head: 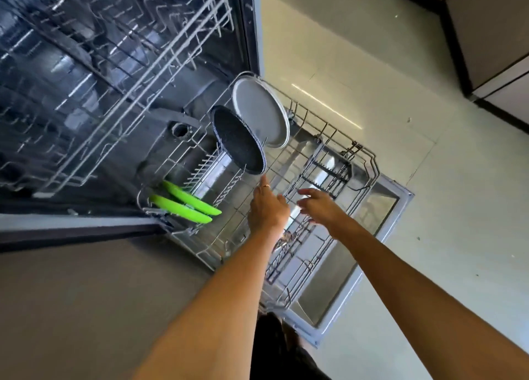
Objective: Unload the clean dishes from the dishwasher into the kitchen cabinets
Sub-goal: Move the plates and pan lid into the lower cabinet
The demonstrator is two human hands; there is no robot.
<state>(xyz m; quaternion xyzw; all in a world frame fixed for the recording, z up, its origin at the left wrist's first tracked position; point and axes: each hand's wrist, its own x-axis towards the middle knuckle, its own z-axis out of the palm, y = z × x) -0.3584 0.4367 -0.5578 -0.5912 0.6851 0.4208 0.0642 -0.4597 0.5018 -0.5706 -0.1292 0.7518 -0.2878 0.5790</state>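
At the far left the upper rack (114, 73) stood slid out of the dishwasher, its wires blurred; below it the lower rack (329, 196) was pulled out over the open door (380, 236), its long axis running from upper left to lower right; two green plates (186, 205) stood on edge in its left end, side by side and leaning, their edges running from upper left to lower right; further right a dark speckled plate (237, 139) stood tilted in the tines, face turned down-left, with a grey plate (260, 113) just behind it, leaning the same way; the left hand (267, 208) reached up with one finger extended to the dark plate's lower rim, gripping nothing; the right hand (320, 205) hovered over the rack, fingers spread loosely, empty; no writing could be read anywhere; pale floor (372, 65) lay at right.
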